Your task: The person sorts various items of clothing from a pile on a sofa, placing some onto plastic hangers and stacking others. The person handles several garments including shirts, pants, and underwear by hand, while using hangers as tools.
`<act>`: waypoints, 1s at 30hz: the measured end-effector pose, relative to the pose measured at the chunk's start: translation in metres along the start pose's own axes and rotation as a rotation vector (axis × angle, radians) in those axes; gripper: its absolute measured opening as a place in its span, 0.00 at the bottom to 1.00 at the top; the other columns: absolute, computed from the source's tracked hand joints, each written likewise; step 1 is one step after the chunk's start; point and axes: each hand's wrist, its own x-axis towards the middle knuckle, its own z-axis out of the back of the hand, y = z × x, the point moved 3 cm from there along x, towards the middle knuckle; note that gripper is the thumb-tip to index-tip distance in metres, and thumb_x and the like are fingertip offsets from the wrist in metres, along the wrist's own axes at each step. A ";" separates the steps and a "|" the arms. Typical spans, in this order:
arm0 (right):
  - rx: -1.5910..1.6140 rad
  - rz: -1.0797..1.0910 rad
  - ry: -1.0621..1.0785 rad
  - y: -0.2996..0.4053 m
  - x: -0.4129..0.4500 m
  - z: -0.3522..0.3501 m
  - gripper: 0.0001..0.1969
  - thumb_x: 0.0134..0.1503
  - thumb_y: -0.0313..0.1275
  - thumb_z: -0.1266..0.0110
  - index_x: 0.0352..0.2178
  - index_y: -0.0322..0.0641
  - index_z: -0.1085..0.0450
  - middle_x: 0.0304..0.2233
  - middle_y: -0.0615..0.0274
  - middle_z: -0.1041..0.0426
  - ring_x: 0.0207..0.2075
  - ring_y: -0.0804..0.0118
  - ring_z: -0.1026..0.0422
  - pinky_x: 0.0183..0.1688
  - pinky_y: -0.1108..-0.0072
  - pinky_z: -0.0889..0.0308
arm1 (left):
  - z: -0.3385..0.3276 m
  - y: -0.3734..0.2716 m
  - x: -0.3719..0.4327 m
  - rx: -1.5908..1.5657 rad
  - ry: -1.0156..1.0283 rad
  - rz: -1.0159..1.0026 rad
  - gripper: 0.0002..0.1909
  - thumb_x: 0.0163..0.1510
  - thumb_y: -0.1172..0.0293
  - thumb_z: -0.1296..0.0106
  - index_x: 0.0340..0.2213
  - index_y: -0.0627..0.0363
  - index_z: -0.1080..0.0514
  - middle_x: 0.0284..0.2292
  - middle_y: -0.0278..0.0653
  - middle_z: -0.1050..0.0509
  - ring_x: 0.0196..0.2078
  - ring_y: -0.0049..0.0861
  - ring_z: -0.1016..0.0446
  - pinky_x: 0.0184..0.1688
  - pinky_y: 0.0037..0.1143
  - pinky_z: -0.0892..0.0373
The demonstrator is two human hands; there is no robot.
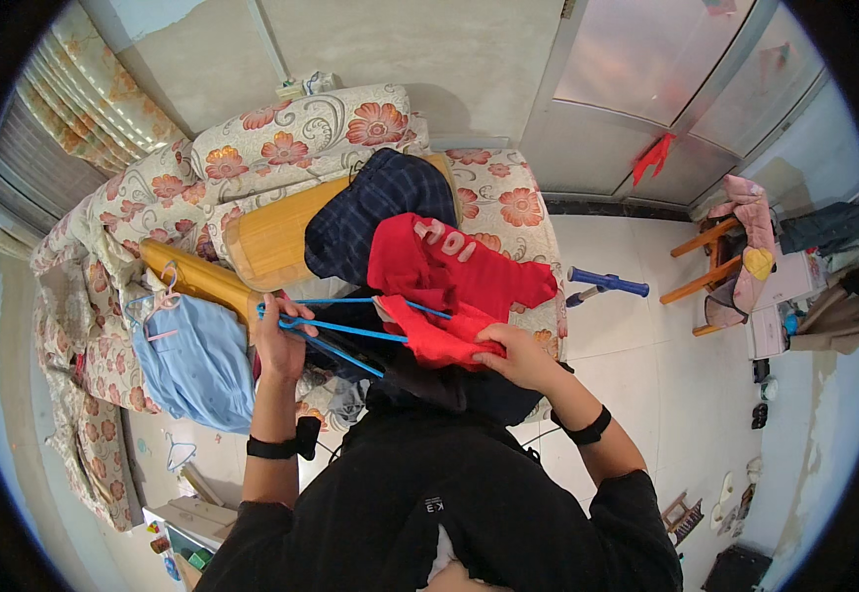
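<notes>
Blue clothes hangers are gathered by their hook ends in my left hand, with their arms spreading to the right. A bright red garment lies over the far ends of the hangers, and my right hand pinches its right edge. One hanger arm runs up to the red cloth; how far it goes inside is hidden. Beyond it rests a darker red top with pale lettering. Dark cloth lies under the hangers, close to my body.
A flower-patterned sofa holds navy plaid clothing, a wooden board and a light blue garment on a pink hanger. To the right are a blue-handled pole on the floor and a wooden chair draped with a pink jacket.
</notes>
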 end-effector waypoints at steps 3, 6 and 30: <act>-0.385 0.061 -0.065 0.025 0.005 0.013 0.10 0.48 0.31 0.45 0.32 0.40 0.34 0.27 0.55 0.33 0.32 0.53 0.31 0.33 0.69 0.35 | -0.008 0.003 0.000 -0.036 0.019 0.032 0.22 0.62 0.56 0.68 0.23 0.59 0.37 0.22 0.48 0.30 0.18 0.31 0.31 0.25 0.26 0.31; -0.515 0.194 -0.090 0.049 0.016 0.020 0.09 0.48 0.31 0.47 0.31 0.40 0.34 0.25 0.57 0.34 0.31 0.58 0.32 0.31 0.69 0.36 | -0.019 -0.001 -0.002 -0.069 0.053 0.046 0.23 0.62 0.55 0.69 0.24 0.61 0.37 0.23 0.48 0.29 0.19 0.32 0.29 0.27 0.27 0.30; -0.458 0.033 -0.935 0.148 -0.037 0.195 0.07 0.51 0.21 0.51 0.34 0.32 0.31 0.27 0.53 0.29 0.27 0.59 0.30 0.32 0.77 0.35 | -0.111 0.042 0.021 0.469 0.418 0.009 0.16 0.58 0.68 0.56 0.43 0.68 0.33 0.35 0.43 0.26 0.22 0.19 0.27 0.21 0.15 0.37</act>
